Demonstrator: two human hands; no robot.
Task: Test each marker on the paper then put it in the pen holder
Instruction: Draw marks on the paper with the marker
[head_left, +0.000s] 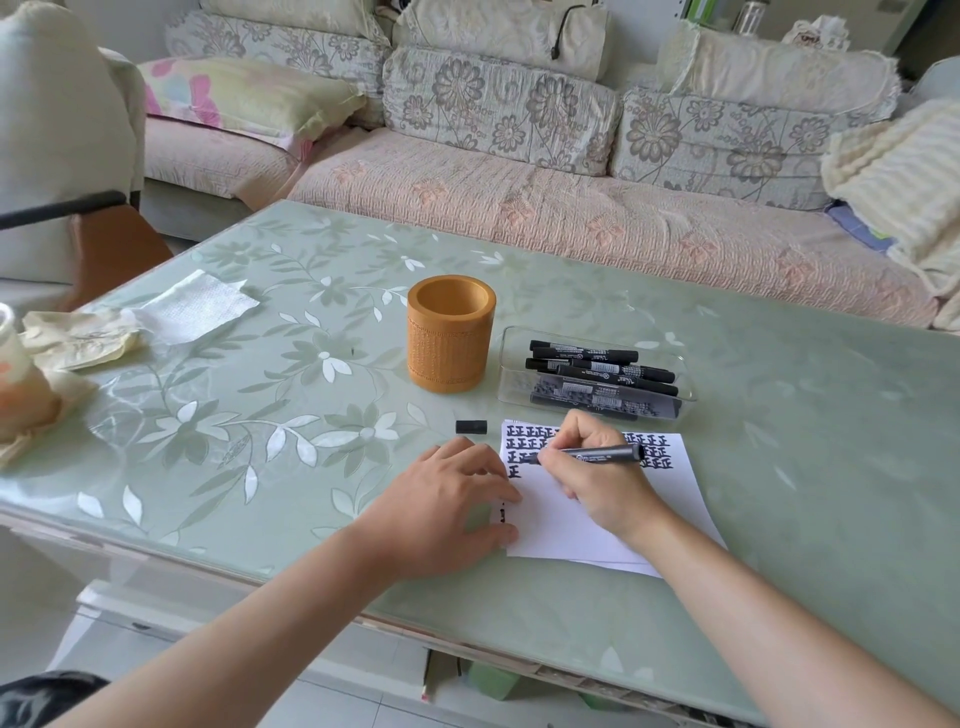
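My right hand (592, 467) grips a black marker (602, 453) with its tip on the white paper (670, 499), beside rows of black test marks at the sheet's top. My left hand (447, 499) lies flat on the table, its fingertips pressing the paper's left edge. The marker's black cap (471, 427) lies on the table just left of the sheet. An orange round pen holder (451, 332) stands upright behind, and nothing shows inside it. A clear plastic tray (680, 374) to its right holds several capped black markers (597, 369).
The table (805, 467) has a green floral glass top. White tissue (192, 312) and crumpled paper (78, 338) lie at the far left, beside a cup (21, 379) at the edge. A sofa (519, 197) runs behind the table.
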